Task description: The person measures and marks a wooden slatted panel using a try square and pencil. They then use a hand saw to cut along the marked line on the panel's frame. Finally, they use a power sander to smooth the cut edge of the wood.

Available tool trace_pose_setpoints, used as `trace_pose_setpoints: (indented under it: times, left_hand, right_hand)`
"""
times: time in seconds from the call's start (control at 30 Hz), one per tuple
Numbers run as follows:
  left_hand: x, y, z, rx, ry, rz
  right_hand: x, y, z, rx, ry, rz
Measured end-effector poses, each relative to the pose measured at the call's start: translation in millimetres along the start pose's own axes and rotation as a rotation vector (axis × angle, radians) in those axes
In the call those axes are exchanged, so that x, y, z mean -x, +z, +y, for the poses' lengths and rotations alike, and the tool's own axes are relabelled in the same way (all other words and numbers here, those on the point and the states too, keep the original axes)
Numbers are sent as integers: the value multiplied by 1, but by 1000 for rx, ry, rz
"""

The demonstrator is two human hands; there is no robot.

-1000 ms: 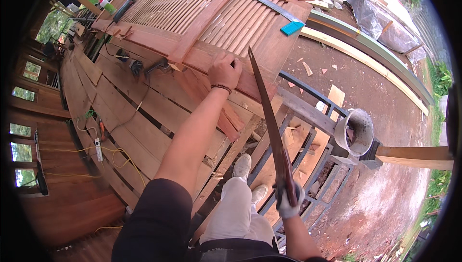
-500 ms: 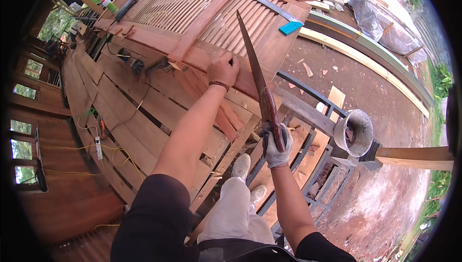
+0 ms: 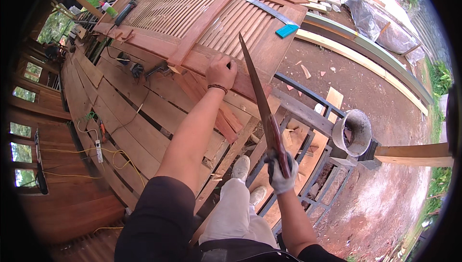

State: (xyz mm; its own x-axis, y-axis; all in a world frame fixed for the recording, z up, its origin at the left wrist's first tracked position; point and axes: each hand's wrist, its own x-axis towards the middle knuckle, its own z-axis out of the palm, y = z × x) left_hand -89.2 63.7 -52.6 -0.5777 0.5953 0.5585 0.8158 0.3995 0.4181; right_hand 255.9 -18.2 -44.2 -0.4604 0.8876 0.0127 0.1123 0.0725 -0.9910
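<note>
A handsaw [image 3: 260,93] with a long tapering blade and a reddish wooden handle slants up and away from my right hand [image 3: 283,173], which wears a grey-and-black glove and is closed round the handle. Its blade crosses the near right end of a louvered wooden door [image 3: 192,52], by the bottom rail. My bare left hand [image 3: 221,73], with a beaded bracelet at the wrist, is closed on the door's near edge, left of the blade. Its fingertips are partly hidden. Whether the teeth are cutting the wood I cannot tell.
A try square [image 3: 288,30] with a turquoise handle lies on the slats. Beyond sit a power tool [image 3: 126,12] and a green-and-white bottle [image 3: 109,9]. A bucket [image 3: 352,133] stands at the right. Gapped floorboards [image 3: 120,122] carry a power strip [image 3: 99,151] and yellow cord.
My right hand has drawn the saw back toward me and slightly right, so its tip sits lower over the door. My left hand stays at the door's edge.
</note>
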Motion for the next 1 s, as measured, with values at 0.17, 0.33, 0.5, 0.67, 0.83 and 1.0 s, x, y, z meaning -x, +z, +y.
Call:
trace_pose_setpoints:
  times: [0.17,0.33,0.5,0.67,0.83,1.0]
  left_hand:
    - [-7,8,9,26,7,20]
    - [-1,6,2,30,39,15]
    - [0,4,0,-13,53,33]
    - [-1,9,6,21,11,-12]
    - [0,3,1,9,46,-9]
    - [4,8,3,8,18,-19]
  right_hand:
    - [87,-61,-22,-28,261,-34]
    - [-11,-12,-15,48,103,-39]
    - [104,-65,-23,-94,190,-70]
    - [5,-21,-14,120,-44,-21]
    - [62,-36,3,116,48,-6]
    - [62,-53,-24,2,165,-44]
